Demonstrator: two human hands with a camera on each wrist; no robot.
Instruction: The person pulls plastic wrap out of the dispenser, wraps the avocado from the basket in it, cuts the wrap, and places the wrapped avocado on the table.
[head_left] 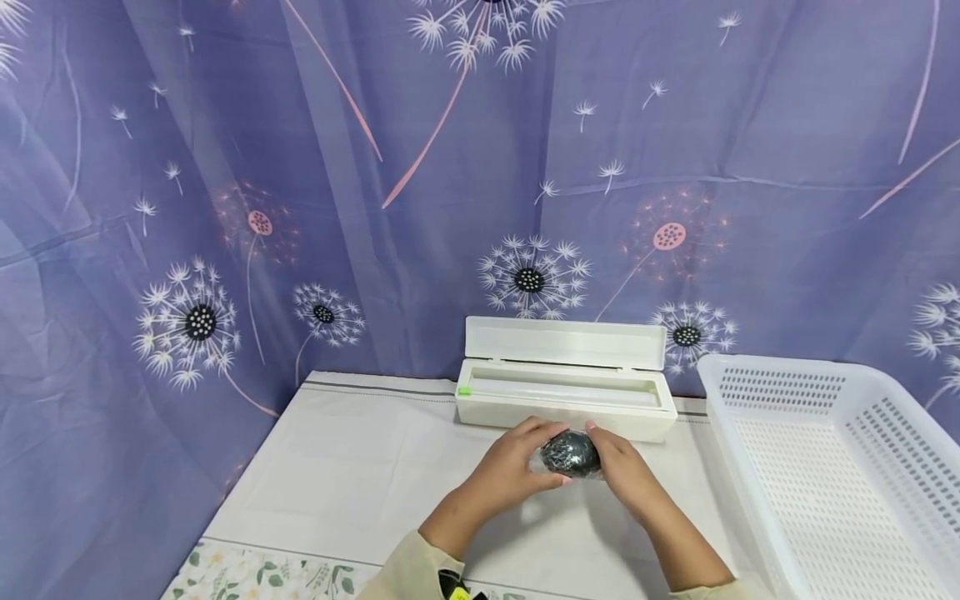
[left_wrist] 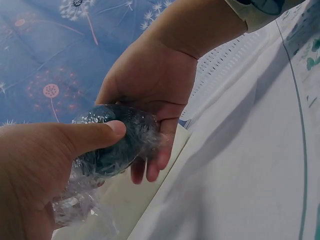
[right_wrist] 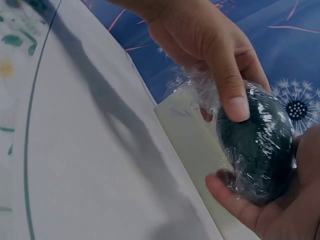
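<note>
A dark green, rounded object (head_left: pixel 572 454), its exact kind unclear, is wrapped in clear cling film and held between both hands above the table. My left hand (head_left: pixel 512 463) grips it from the left, and the left wrist view shows that thumb (left_wrist: pixel 112 131) pressed on the wrapped surface. From the other side my right hand (head_left: pixel 628 473) cups the object, palm against its end, as the right wrist view shows. Loose, crumpled film (right_wrist: pixel 197 82) bunches at the left-hand end. Some fingers of both hands are hidden behind the object.
Just behind the hands stands a long white box (head_left: pixel 566 421), lid raised, with a pale roll (head_left: pixel 562 392) inside. To the right is a white perforated plastic basket (head_left: pixel 780 517). A white cloth (head_left: pixel 337 475) covers the table, and a purple dandelion curtain (head_left: pixel 420 250) hangs behind.
</note>
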